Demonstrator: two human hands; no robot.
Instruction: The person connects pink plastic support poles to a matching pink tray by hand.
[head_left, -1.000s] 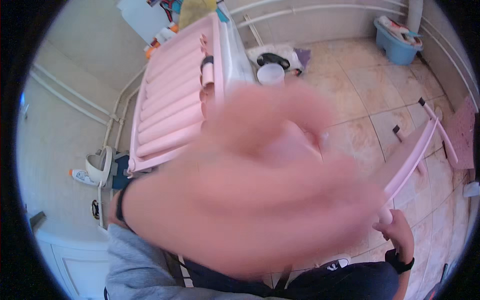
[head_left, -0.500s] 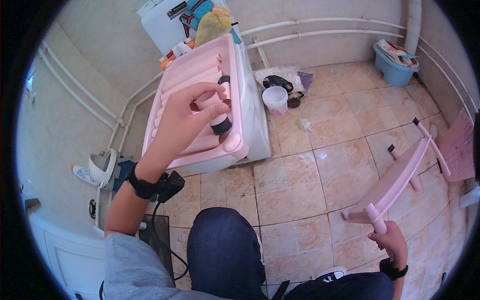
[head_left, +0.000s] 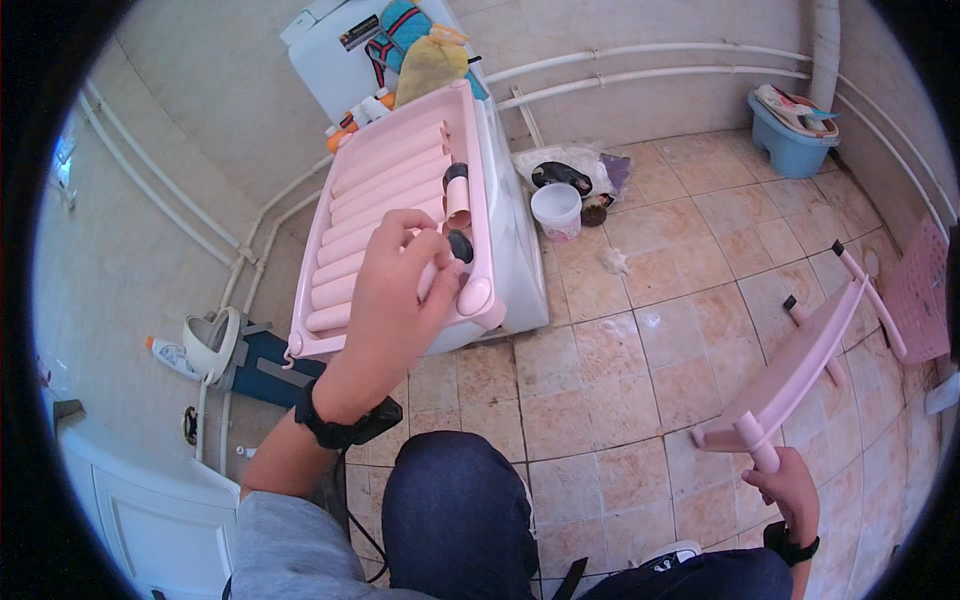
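My left hand (head_left: 405, 275) pinches a short pink tube with a black end cap (head_left: 460, 246), its tube mostly hidden by my fingers. It is over the near right corner of a pink plastic tray (head_left: 476, 160). Several long pink tubes (head_left: 370, 210) lie side by side in that tray. Just beyond my fingers another short capped tube (head_left: 458, 200) rests along the right rim. My right hand (head_left: 788, 490), at lower right, is wrapped round a pink leg tube (head_left: 757, 445) attached to a tilted pink shelf (head_left: 790, 372). Other black-tipped legs stick out from the shelf.
The tray sits on a white washing machine (head_left: 515, 260), with cloths (head_left: 430, 70) and bottles behind it. A white bucket (head_left: 557, 212) stands on the tiled floor. A blue tub (head_left: 790, 135) is in the far right corner; a pink basket (head_left: 912, 300) stands beside the shelf.
My left hand has lowered the short capped tube toward the tray's near right corner. The right hand still grips the shelf's leg. The view has shifted slightly.
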